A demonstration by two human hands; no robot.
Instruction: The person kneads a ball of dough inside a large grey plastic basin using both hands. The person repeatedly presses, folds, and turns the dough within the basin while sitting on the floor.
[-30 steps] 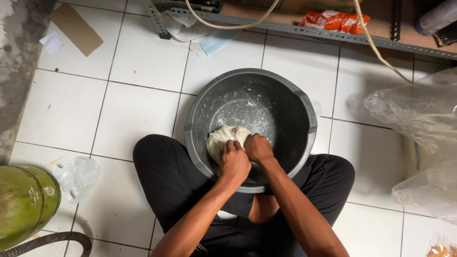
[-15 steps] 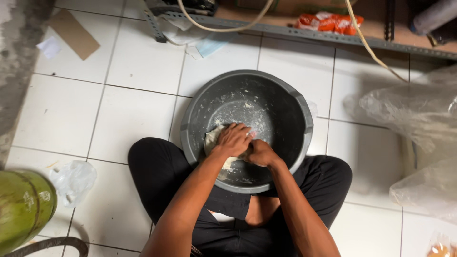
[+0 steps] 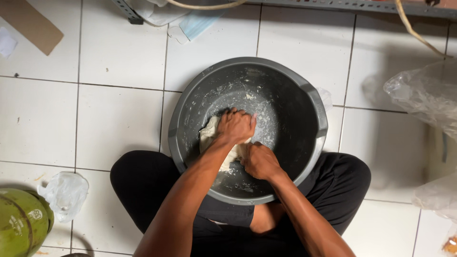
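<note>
Dough [image 3: 209, 138] sits at the near-left of the grey basin's [image 3: 312, 102] bottom, and the basin is wedged between the person's crossed legs on the tiled floor [image 3: 119, 123], which probably keeps it from sliding under load. Left hand [image 3: 235, 126] is curled, knuckles bearing down on the dough; right hand [image 3: 259, 161] is a closed fist just beside it at the near edge of the lump. Flour smears coat the basin wall, and a green gas cylinder [image 3: 21, 223] stands well apart at the floor's near-left corner.

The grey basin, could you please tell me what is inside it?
A pale dough lump lies in the grey basin, pressed by the left hand and right hand; flour smears its walls. Dough beneath the hands is hidden.
</note>
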